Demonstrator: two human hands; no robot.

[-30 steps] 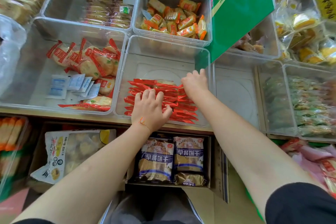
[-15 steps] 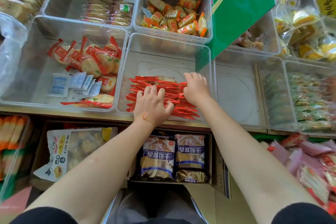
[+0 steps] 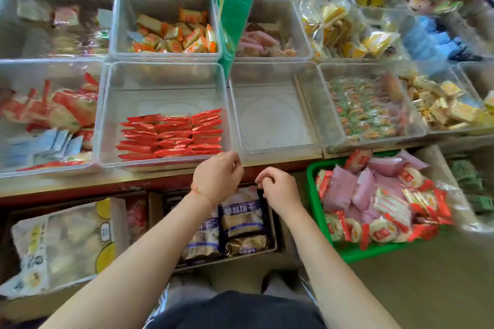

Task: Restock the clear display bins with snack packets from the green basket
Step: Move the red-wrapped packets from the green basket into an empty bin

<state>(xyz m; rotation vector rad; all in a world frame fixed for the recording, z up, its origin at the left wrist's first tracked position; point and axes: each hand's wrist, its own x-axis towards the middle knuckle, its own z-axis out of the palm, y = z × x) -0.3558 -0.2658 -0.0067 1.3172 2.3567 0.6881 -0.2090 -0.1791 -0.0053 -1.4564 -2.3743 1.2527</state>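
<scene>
Both hands withdrawn from bin with red packets (image 3: 171, 133); a second ago pressed on that stack, now out front of the shelf edge. Left hand (image 3: 217, 177) and right hand (image 3: 279, 189): fingers loosely curled, holding nothing. Red row tidy; probably ready for next batch. Green basket (image 3: 315, 205) low right, full of pink and red packets. Neighbouring bin (image 3: 272, 117) bare. Green sign (image 3: 232, 8) overhanging rear bins; no block to basket.

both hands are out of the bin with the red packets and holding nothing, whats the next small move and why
Probably swing the right hand over to the green basket and grip a few packets. Both it and the left hand hang loosely curled in front of the shelf, holding nothing. The red packets already lie in neat rows, while the clear bin beside them shows a bare floor, and the basket is heaped.
</scene>
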